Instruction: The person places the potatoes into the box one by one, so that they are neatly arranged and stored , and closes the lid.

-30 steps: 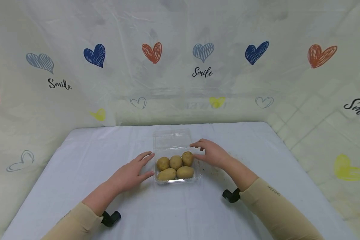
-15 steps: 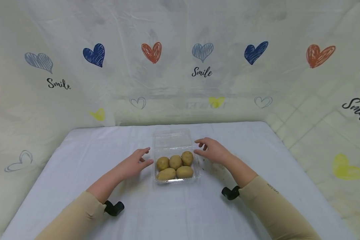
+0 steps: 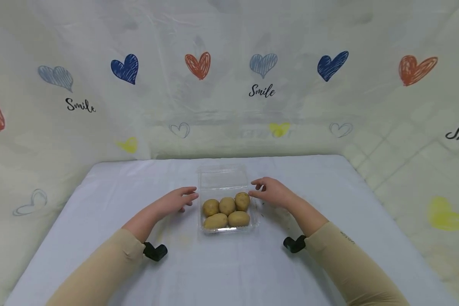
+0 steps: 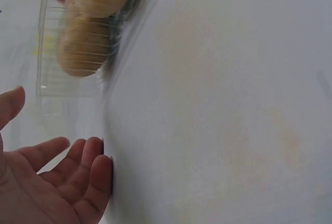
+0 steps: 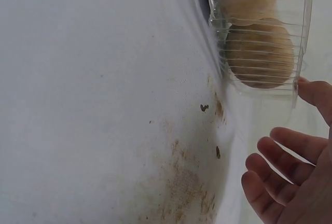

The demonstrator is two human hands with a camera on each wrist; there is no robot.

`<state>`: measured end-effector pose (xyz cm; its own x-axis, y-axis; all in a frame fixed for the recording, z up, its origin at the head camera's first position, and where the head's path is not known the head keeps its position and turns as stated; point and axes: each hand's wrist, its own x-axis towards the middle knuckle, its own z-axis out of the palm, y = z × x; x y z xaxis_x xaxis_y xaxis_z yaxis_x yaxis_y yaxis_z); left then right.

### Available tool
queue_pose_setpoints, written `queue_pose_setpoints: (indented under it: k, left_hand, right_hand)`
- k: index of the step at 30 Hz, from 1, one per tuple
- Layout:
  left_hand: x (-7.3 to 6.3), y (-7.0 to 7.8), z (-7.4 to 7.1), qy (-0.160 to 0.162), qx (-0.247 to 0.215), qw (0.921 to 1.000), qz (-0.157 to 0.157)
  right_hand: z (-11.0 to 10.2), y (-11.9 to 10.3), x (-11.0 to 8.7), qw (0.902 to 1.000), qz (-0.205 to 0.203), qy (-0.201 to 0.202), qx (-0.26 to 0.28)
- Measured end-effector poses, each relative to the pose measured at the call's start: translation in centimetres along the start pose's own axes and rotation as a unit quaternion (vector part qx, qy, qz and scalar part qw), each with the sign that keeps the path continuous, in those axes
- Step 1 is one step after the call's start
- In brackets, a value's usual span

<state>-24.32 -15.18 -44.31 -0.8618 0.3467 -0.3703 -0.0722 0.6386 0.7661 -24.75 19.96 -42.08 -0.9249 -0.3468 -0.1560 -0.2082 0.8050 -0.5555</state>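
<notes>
A clear plastic clamshell box [image 3: 229, 230] stands mid-table with its lid [image 3: 223, 177] folded back behind it. Several potatoes [image 3: 216, 221] lie inside in two rows. Just left of the box, near the hinge, is my left hand [image 3: 177, 200], fingers loosely bent and holding nothing. In the left wrist view its fingers [image 4: 98, 182] are low beside the tablecloth, apart from the box wall. On the other side my right hand [image 3: 272, 191] is spread with relaxed fingers. Its thumb [image 5: 314, 93] is right at the box's rim in the right wrist view.
A white cloth [image 3: 229, 272] covers the table. Brown dirt crumbs [image 5: 194, 187] are scattered on it right of the box. A pale curtain [image 3: 222, 102] printed with hearts hangs behind. Small black cameras sit under both wrists.
My left hand has moved away from me along the box's left side, toward the hinge. The right hand has drawn slightly off the back right potato. Box and potatoes stay put.
</notes>
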Motion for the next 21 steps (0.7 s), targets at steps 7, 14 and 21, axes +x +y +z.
queue_pose_setpoints:
  k: [7,14,21]
  left_hand:
    - [0.5,0.4,0.4,-0.015,-0.012,0.9997,0.018]
    - [0.5,0.7,0.8,0.008,-0.042,0.9989,0.022]
    - [0.3,1.1,1.2,0.044,-0.062,0.9959,0.05]
  right_hand:
    - [0.1,0.2,0.1,0.9998,0.004,-0.009,0.017]
    - [0.1,0.1,0.4,0.999,-0.004,-0.006,0.045]
    - [0.2,0.0,0.2,0.9972,-0.002,0.017,0.073]
